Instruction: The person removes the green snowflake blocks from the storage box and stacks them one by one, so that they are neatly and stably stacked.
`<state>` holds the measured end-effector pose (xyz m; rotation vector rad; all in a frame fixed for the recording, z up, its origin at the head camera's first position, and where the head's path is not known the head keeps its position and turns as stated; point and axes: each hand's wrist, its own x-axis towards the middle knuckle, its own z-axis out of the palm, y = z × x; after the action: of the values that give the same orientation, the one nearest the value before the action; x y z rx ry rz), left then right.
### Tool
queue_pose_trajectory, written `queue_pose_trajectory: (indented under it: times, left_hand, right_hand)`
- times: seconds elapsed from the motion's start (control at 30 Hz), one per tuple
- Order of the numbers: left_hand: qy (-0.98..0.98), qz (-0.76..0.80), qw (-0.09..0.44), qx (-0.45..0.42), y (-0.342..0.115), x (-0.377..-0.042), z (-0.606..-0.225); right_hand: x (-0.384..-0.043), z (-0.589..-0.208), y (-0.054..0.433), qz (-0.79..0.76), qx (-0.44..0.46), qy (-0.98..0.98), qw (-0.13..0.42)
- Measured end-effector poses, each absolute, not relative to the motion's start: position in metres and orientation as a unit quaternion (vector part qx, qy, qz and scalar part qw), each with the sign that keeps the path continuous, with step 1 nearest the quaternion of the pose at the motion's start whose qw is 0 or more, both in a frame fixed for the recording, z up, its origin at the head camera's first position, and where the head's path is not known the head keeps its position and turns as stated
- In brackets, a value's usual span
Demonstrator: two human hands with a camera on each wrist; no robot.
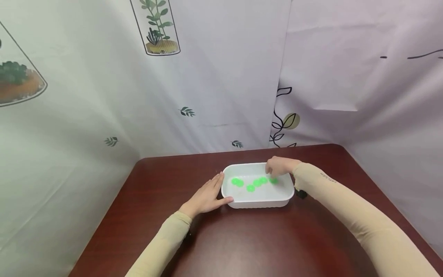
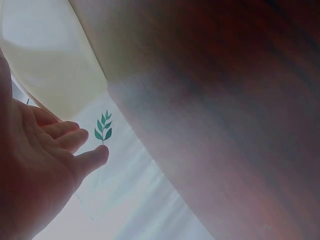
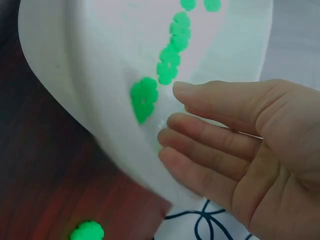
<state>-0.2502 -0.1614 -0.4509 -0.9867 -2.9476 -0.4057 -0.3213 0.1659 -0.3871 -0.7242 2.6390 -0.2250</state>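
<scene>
A white plastic basin stands on the table with several flat green flower-shaped pieces lying on its floor. My left hand rests against the basin's left end, fingers straight along the wall and thumb at the near rim. In the left wrist view this left hand holds nothing visible. Over the basin's right end, my right hand reaches in with fingers pointing down. The right wrist view shows the right hand with relaxed fingers and nothing between them, beside the nearest green piece.
A dark red-brown table carries the basin. Another green piece lies on the table outside the basin. White cloth with printed plants hangs behind the table and along both sides.
</scene>
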Motion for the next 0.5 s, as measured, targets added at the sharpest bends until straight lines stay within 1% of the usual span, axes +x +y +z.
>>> queue_pose_trajectory:
  times: [0.2,0.37,0.5]
  left_hand:
    - [-0.942,-0.126,0.002,-0.312,-0.161,-0.25,-0.452]
    - [-0.942,-0.13,-0.002,-0.31,-0.158,-0.25,-0.45]
    - [-0.941,-0.13,0.005,-0.312,-0.16,-0.248,-0.452]
  right_hand:
    - [-0.32,-0.401,0.16,-0.052,-0.252,0.946,0.198]
    - [-0.32,-0.404,0.16,-0.039,-0.251,0.949,0.189]
    - [-0.316,-0.406,0.159,-0.04,-0.252,0.949,0.185]
